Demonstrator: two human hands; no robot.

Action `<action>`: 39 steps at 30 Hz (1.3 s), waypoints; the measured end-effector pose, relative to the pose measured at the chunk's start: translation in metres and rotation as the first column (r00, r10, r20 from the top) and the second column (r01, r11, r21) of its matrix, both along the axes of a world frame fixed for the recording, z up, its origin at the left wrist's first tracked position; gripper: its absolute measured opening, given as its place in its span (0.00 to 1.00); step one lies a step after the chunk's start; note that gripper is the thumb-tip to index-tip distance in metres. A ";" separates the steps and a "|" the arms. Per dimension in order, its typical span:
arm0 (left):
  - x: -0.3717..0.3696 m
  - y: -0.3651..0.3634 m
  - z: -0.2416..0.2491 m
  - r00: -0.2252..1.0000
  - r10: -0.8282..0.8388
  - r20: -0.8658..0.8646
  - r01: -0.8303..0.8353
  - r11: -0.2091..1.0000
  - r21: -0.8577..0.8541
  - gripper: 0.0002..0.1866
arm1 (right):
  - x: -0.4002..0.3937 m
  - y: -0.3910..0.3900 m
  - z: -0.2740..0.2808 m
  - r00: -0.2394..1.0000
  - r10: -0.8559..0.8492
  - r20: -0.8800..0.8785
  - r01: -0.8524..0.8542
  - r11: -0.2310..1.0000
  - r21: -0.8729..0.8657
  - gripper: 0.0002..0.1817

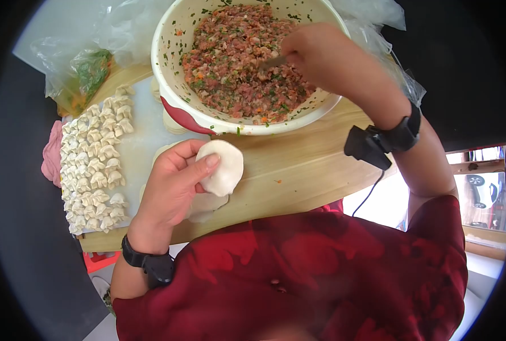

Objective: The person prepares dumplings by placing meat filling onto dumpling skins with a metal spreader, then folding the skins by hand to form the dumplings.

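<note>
My left hand (173, 179) pinches a round dumpling wrapper (225, 167) between thumb and fingers, just in front of the bowl. The wrapper is white, floury and bare on the side I see. Over the large white bowl (157, 48), my right hand (312, 54) is closed around a thin flat utensil (273, 62). Its tip sits in the minced meat filling (230, 62), which is flecked with chopped greens and orange bits. More wrappers (174, 122) lie stacked beside the bowl, partly hidden by it, and others show beneath my left hand.
Rows of folded dumplings (96, 165) cover the left part of a pale board (142, 136). Behind them lies a plastic bag with greens (91, 74). A pink cloth (53, 153) hangs at the left edge of the wooden table (287, 165). Clear plastic (372, 28) is bunched right of the bowl.
</note>
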State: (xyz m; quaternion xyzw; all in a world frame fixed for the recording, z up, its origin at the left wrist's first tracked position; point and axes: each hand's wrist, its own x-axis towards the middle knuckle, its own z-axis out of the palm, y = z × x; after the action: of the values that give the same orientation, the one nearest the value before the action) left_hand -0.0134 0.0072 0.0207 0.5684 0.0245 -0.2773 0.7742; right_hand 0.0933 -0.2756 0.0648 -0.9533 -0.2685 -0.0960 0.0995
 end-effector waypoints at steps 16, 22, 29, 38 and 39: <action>0.008 -0.022 0.005 0.994 0.073 0.082 -0.071 0.997 -0.031 0.14 | -0.010 0.052 -0.013 0.962 0.032 -0.272 -0.043 0.998 -0.034 0.06; 0.008 -0.014 0.001 0.997 0.075 0.021 -0.074 0.995 -0.067 0.14 | -0.020 -0.001 0.023 0.990 -0.139 -0.032 0.124 0.953 -0.276 0.04; 0.013 -0.019 0.000 0.996 0.072 0.046 -0.068 0.994 -0.084 0.13 | -0.005 0.002 -0.005 0.932 0.362 -0.012 -0.350 0.893 -0.282 0.03; 0.016 -0.016 -0.002 0.997 0.054 0.057 -0.053 0.999 -0.014 0.14 | 0.014 0.033 -0.001 0.898 0.353 0.263 -0.339 0.936 -0.099 0.06; 0.015 -0.017 -0.002 0.995 0.074 0.061 -0.073 0.997 -0.010 0.14 | 0.016 0.035 -0.003 0.900 0.349 0.263 -0.335 0.937 -0.099 0.06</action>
State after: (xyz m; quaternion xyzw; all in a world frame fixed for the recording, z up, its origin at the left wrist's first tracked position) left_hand 0.0019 -0.0100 0.0186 0.5722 0.0205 -0.2313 0.7866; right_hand 0.1098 -0.2408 0.0615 -0.8708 -0.4452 -0.2021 0.0517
